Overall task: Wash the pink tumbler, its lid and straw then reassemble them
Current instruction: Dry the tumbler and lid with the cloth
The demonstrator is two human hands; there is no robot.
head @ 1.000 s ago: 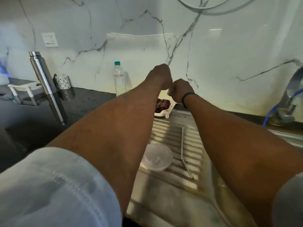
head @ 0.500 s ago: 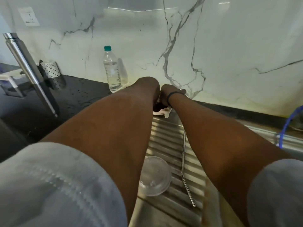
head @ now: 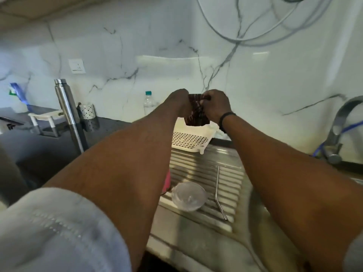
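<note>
Both my hands hold a dark brown checked cloth [head: 195, 114] up in front of the marble wall, above a white perforated tray [head: 189, 141]. My left hand [head: 179, 99] grips its left edge, my right hand [head: 216, 106] its right edge. On the ridged steel drainboard [head: 231, 179] lie the clear round lid [head: 188, 196] and the bent metal straw [head: 219, 191]. A sliver of the pink tumbler [head: 167, 181] shows just left of the lid; my left forearm hides the rest of it.
A tall steel bottle [head: 68, 114] and a patterned holder [head: 87, 116] stand on the dark counter at left. A plastic water bottle [head: 148, 104] is by the wall. The tap [head: 341, 130] with a blue hose is at the far right.
My hands have lifted the dark cloth out of the white tray, which now shows bare. The view has tilted up, and the pink tumbler's edge has come into sight.
</note>
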